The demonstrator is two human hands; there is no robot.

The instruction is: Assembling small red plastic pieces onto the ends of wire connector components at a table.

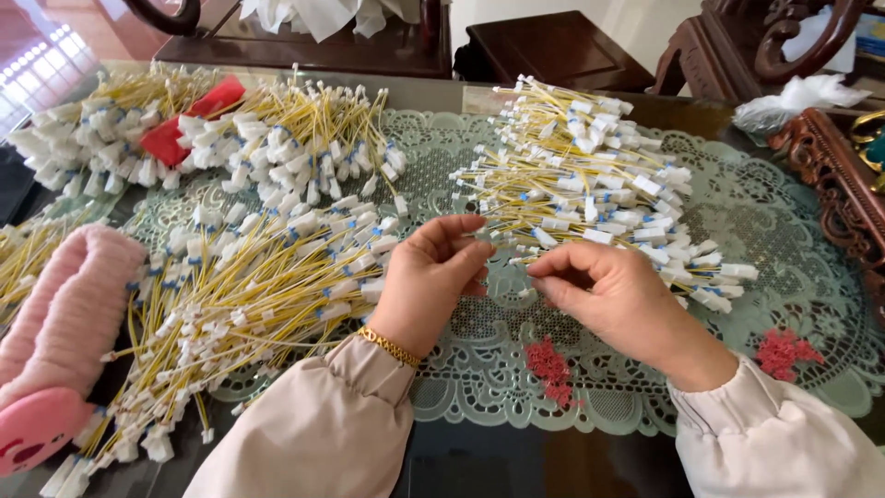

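Observation:
My left hand (429, 277) and my right hand (613, 295) meet over a pale green lace mat (784, 267). The fingertips of both pinch one thin yellow wire with white end connectors (510, 251), stretched between them. A gold bracelet (389, 347) circles my left wrist, and both arms wear beige sleeves. Just behind the hands lies a heap of yellow wires with white connectors (599, 175). A second heap (249, 286) lies left of my left hand.
More wire heaps (295, 138) lie at the back left, with a red object (189, 120) among them. A pink padded item (55, 332) rests at the left edge. Dark carved wooden furniture (830, 175) stands at the right, and crumpled plastic (797, 97) lies beside it.

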